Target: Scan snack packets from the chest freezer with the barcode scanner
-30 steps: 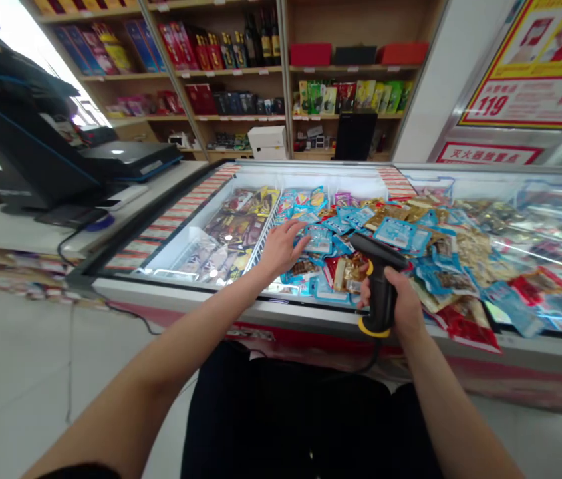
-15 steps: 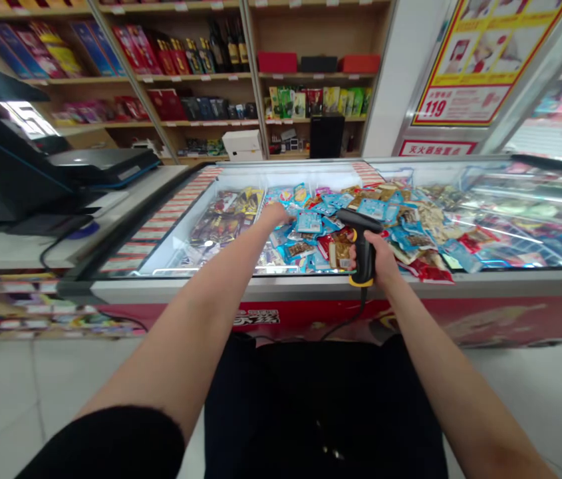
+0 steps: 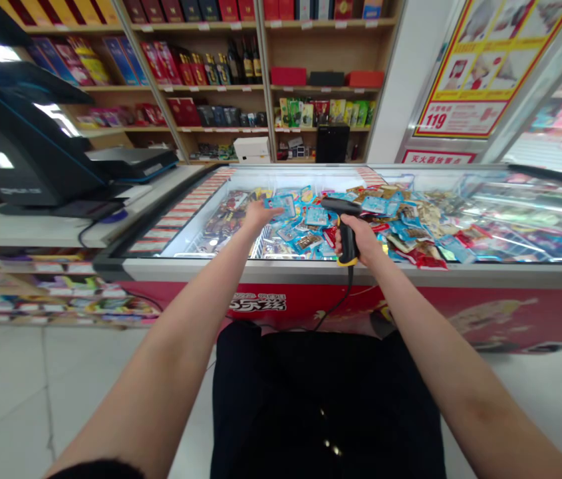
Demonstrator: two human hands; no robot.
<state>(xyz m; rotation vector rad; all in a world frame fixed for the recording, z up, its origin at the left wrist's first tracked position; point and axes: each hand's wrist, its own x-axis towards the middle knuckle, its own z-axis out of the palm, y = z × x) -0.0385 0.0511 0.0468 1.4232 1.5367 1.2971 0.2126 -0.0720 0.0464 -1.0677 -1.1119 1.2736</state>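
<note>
My right hand [image 3: 362, 241] grips the handle of a black and yellow barcode scanner [image 3: 343, 223], its head pointing left over an open chest freezer [image 3: 281, 271]. My left hand [image 3: 257, 216] is closed on a blue snack packet [image 3: 281, 205], lifted just above the pile of blue, red and brown packets [image 3: 400, 223] that fills the freezer. The scanner's head sits close to the right of the raised packet. A black cable [image 3: 335, 306] hangs from the scanner down the freezer's red front.
A checkout counter [image 3: 26, 229] with a black monitor [image 3: 16, 153] stands to the left. Wooden shelves [image 3: 241, 86] of boxes and bottles line the back wall. A glass lid [image 3: 535, 206] covers the freezer's right part. A red and yellow poster [image 3: 480, 66] hangs at the right.
My left hand has gone from lying on the packets to holding one blue packet lifted beside the scanner. The view has pulled back from the freezer.
</note>
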